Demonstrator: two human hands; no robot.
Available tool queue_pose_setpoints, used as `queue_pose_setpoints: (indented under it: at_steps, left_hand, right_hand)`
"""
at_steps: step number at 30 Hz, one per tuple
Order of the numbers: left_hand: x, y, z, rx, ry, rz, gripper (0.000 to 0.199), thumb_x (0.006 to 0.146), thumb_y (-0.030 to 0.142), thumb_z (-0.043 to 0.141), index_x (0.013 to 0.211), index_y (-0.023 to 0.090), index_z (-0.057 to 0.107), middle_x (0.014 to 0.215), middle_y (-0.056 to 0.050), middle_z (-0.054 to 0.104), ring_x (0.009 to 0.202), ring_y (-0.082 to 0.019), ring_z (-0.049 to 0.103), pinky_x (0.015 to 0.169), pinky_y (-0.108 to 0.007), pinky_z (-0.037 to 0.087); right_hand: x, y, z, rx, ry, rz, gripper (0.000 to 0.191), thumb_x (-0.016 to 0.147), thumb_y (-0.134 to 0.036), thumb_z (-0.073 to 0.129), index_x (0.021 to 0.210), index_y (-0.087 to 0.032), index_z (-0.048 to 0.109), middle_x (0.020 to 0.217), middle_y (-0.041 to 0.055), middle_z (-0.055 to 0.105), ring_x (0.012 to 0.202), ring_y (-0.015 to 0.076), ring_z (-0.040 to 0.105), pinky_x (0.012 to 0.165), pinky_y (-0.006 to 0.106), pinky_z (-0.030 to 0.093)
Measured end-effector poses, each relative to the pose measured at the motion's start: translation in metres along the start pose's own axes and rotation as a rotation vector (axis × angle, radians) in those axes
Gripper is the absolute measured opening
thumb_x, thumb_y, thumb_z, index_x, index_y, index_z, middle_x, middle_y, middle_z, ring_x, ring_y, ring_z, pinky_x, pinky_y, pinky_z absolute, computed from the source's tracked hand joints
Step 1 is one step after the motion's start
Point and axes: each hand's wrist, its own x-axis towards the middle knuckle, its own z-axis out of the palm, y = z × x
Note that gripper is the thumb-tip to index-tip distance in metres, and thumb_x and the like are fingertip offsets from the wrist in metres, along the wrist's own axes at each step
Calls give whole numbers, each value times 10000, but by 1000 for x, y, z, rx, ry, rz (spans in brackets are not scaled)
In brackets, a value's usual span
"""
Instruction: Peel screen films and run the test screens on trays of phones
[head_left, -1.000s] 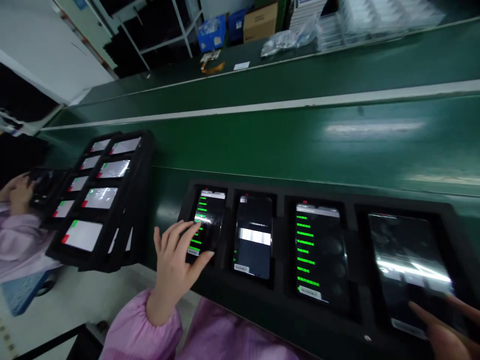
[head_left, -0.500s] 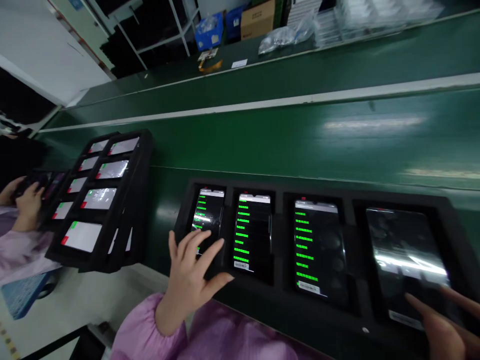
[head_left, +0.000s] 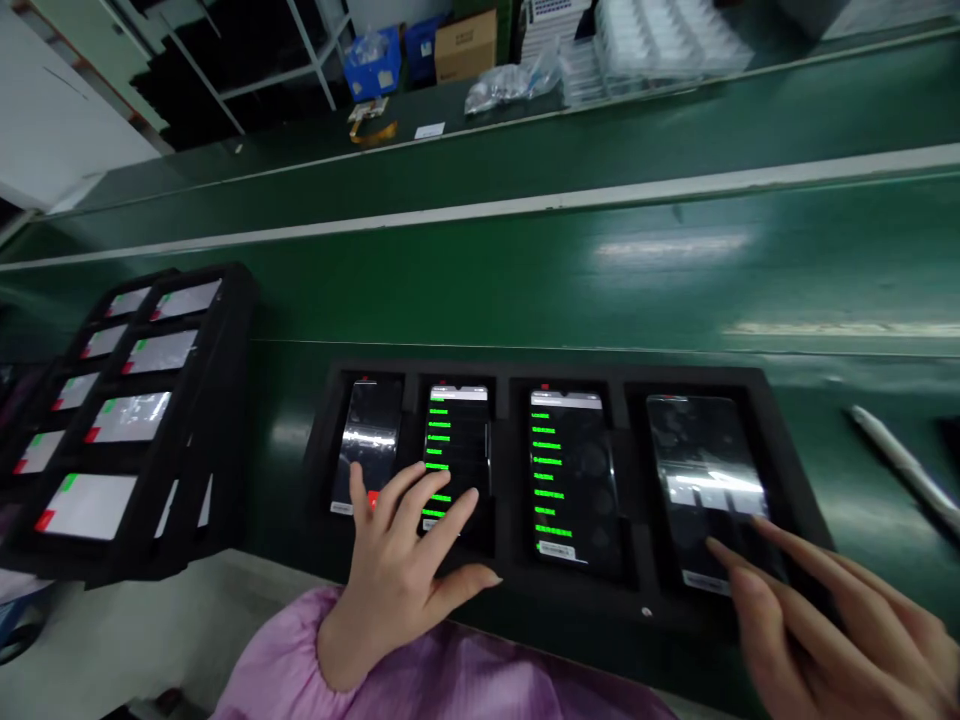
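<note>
A black foam tray (head_left: pixel 511 440) in front of me holds several smartphones, each in its own slot. Over the second smartphone (head_left: pixel 459 430) from the left hovers my left hand (head_left: pixel 409 560), open with fingers spread; whether a fingertip touches the screen I cannot tell. Green lines of text show on that screen and on the third smartphone (head_left: pixel 574 470). The leftmost smartphone (head_left: pixel 367 435) has a dark screen with a red patch near its lower end. My right hand (head_left: pixel 840 620) is open, its fingers stretched over the lower part of the rightmost smartphone (head_left: pixel 709 450), whose screen is dark.
Left of me stand stacked black trays (head_left: pixel 217 370) with white-screened phones. A pen (head_left: pixel 900 460) lies at the right. Behind the green bench (head_left: pixel 450 280) are a blue bin (head_left: pixel 373 68), a cardboard box (head_left: pixel 466 46), plastic bags (head_left: pixel 510 85) and clear trays (head_left: pixel 667 40).
My left hand has shifted from the leftmost smartphone to the second one. The leftmost screen's green text has given way to dark with a red patch. The view has turned right.
</note>
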Motion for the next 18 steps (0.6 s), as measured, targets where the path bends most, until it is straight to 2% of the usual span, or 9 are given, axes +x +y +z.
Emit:
queue_pose_setpoints:
  at_steps: [3, 6, 11, 14, 18]
  left_hand:
    - [10, 16, 10, -39, -52, 76, 453, 1025, 593, 537, 1265, 262, 731, 1270, -73, 707, 1299, -263, 556, 1336, -590, -11]
    - [18, 31, 23, -85, -47, 127, 469, 1017, 621, 536, 1265, 273, 730, 1262, -54, 719, 1281, -246, 572, 1336, -582, -24]
    - [26, 46, 36, -84, -45, 142, 456, 1022, 621, 524, 1246, 287, 738, 1295, -46, 716, 1296, -256, 566, 1326, -590, -63]
    - [24, 45, 33, -102, -7, 162, 445, 1042, 569, 513, 1245, 242, 736, 1282, -80, 707, 1285, -268, 569, 1328, -611, -15]
    - [12, 26, 23, -126, 62, 173, 387, 1025, 439, 603, 1287, 172, 701, 1221, -125, 681, 1248, -273, 596, 1321, -639, 112]
  right_hand:
    - [4, -5, -2, -29, -17, -35, 140, 979, -200, 674, 1050, -232, 790, 1174, 124, 769, 1001, 354, 717, 830, 484, 482]
    - [5, -10, -5, -22, -50, -16, 135, 987, -166, 664, 1050, -194, 780, 1188, 149, 753, 1040, 367, 702, 860, 487, 471]
    - [11, -15, -11, -50, -90, -14, 116, 997, -162, 661, 1052, -187, 761, 1180, 135, 740, 1045, 331, 691, 856, 454, 471]
    - [18, -14, -15, -30, -157, 7, 136, 1026, -201, 629, 1104, -195, 741, 1266, 131, 702, 1117, 319, 659, 901, 453, 481]
    - [28, -8, -17, -156, -213, 67, 261, 1049, -261, 592, 1269, -173, 703, 1482, 198, 568, 1270, 406, 569, 972, 530, 471]
